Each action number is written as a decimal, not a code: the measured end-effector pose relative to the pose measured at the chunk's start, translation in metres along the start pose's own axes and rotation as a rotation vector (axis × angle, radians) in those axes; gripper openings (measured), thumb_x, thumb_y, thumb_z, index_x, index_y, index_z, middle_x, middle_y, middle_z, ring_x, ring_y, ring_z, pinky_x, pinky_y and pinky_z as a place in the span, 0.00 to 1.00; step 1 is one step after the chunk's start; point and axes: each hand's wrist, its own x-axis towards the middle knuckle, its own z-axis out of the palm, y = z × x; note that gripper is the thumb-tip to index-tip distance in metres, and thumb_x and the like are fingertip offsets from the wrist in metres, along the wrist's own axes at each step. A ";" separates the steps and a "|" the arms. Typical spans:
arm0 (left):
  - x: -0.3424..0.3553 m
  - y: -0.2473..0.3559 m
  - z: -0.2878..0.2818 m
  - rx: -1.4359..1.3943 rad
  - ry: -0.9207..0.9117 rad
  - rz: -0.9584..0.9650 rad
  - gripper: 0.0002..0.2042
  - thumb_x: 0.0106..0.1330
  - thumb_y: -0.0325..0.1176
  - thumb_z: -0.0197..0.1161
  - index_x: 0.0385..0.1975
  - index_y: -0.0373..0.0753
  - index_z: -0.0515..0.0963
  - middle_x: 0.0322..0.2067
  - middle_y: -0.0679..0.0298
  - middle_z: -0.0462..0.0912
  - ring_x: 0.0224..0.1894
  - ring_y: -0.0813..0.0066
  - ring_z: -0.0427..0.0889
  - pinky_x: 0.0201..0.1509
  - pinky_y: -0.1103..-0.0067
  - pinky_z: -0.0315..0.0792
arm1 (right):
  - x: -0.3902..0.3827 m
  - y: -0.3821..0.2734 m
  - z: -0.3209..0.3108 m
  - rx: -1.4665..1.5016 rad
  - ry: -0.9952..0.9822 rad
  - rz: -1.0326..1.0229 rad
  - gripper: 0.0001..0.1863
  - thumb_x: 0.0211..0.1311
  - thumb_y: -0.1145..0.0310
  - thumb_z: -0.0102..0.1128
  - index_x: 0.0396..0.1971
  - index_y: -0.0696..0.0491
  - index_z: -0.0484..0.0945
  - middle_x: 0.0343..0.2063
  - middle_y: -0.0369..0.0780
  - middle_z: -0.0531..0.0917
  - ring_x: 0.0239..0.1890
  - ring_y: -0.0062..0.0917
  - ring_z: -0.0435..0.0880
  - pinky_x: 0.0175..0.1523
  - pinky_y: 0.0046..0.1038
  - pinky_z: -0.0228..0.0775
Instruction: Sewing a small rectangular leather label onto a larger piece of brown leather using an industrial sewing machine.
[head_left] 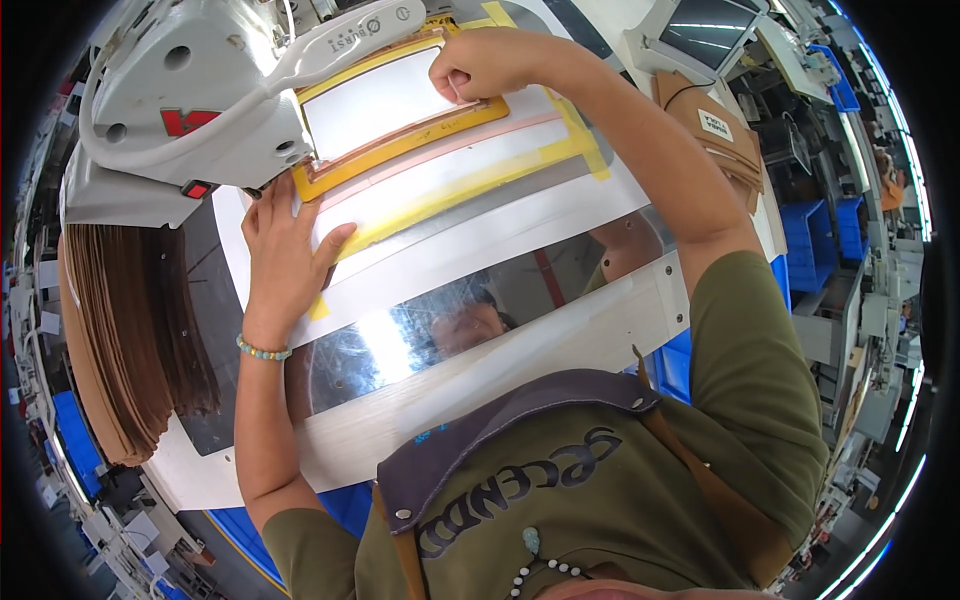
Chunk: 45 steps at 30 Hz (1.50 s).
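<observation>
A yellow rectangular frame (400,140) with a white panel (370,100) lies under the grey-white sewing machine head (170,90), on a white sheet (400,260) with yellow tape strips and a pink strip. My right hand (480,65) is curled at the frame's upper right part, thumb and fingers closed; what they hold, if anything, is hidden. My left hand (282,255), with a beaded bracelet, lies open on the sheet at the frame's lower left corner, thumb out, fingertips partly hidden by frame and machine.
Stacked brown panels (120,350) stand at the left. A reflective metal plate (380,350) spans the table front. At right are a screen (715,30), cardboard-coloured pieces (740,165) and blue bins (805,240).
</observation>
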 end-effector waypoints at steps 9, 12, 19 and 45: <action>0.001 -0.002 0.004 -0.003 0.033 -0.002 0.33 0.78 0.57 0.56 0.71 0.37 0.74 0.77 0.40 0.62 0.81 0.42 0.55 0.81 0.54 0.46 | 0.021 0.002 0.027 -0.625 0.299 -0.006 0.08 0.67 0.71 0.60 0.31 0.55 0.86 0.45 0.42 0.86 0.47 0.34 0.86 0.51 0.37 0.82; 0.000 -0.005 0.007 -0.023 0.054 -0.004 0.34 0.76 0.58 0.58 0.71 0.38 0.75 0.77 0.41 0.63 0.81 0.44 0.56 0.81 0.53 0.47 | 0.027 -0.013 0.003 -0.248 0.253 -0.022 0.10 0.70 0.71 0.55 0.34 0.56 0.85 0.45 0.43 0.87 0.47 0.32 0.86 0.53 0.34 0.81; -0.007 0.002 -0.005 -0.102 0.024 -0.049 0.37 0.71 0.55 0.67 0.75 0.39 0.69 0.76 0.42 0.62 0.77 0.39 0.60 0.79 0.51 0.53 | 0.068 -0.082 0.051 0.614 0.008 -0.120 0.17 0.74 0.73 0.48 0.57 0.58 0.79 0.47 0.43 0.88 0.50 0.26 0.88 0.58 0.31 0.81; -0.109 -0.274 -0.139 0.831 0.185 -0.600 0.05 0.66 0.23 0.63 0.35 0.35 0.87 0.38 0.52 0.87 0.44 0.54 0.88 0.50 0.64 0.84 | -0.045 -0.031 0.078 0.221 0.860 -0.255 0.11 0.63 0.81 0.64 0.44 0.58 0.86 0.63 0.47 0.80 0.72 0.46 0.71 0.75 0.42 0.65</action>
